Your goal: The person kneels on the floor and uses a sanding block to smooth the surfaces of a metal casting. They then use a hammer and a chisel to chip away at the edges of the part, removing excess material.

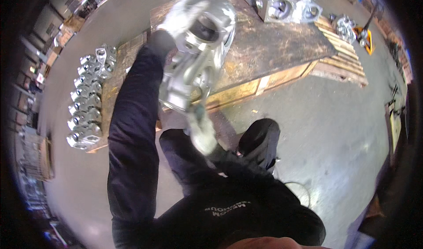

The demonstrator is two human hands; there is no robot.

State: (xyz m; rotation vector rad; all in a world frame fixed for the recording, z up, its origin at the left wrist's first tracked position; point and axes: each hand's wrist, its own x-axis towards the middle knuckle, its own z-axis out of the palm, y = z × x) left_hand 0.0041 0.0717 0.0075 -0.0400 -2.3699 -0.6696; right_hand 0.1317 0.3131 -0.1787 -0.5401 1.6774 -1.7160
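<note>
A large silver metal casting (187, 77) with round bores is tilted lengthwise in front of me, smeared by motion. My left hand (178, 20), in a white glove, is closed on its upper left side near the big bore. At the casting's lower end is my gloved right hand (203, 134), its fingertips closed against the edge; blur hides their exact grip. Behind and beneath the casting lies the worn dark top of a wooden table (264, 46).
More silver castings (282, 7) stand at the table's far edge. A row of similar castings (86, 101) lines the left side. Beyond the table's right corner are a slatted pallet (341, 64) and a yellow pallet jack (368, 40). My knees are close to the table's near side.
</note>
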